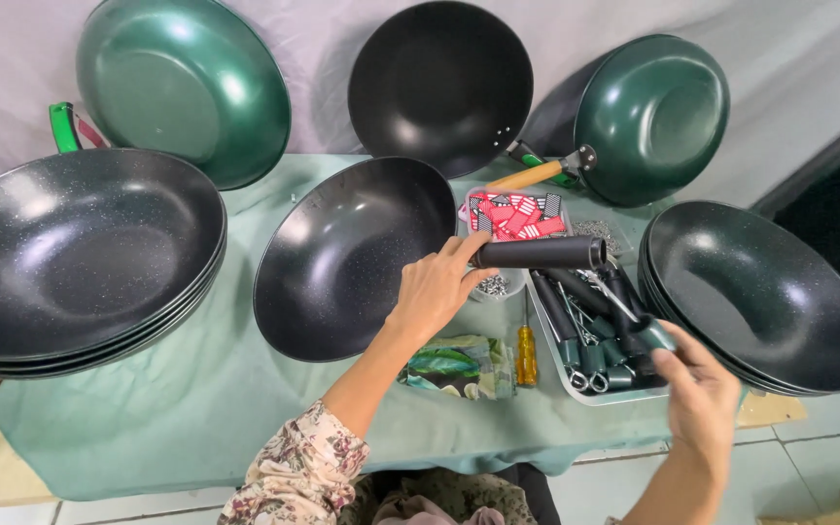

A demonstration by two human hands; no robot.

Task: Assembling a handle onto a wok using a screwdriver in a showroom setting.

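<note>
Left hand pinched a black pan handle level above the tray, beside the middle black wok. Right hand closed on another black handle at the tray's right end.

Head camera, single view, looked steeply down.
It sat close above the green-covered table, faced forward toward the white backdrop, floor tiles at bottom edge.
</note>
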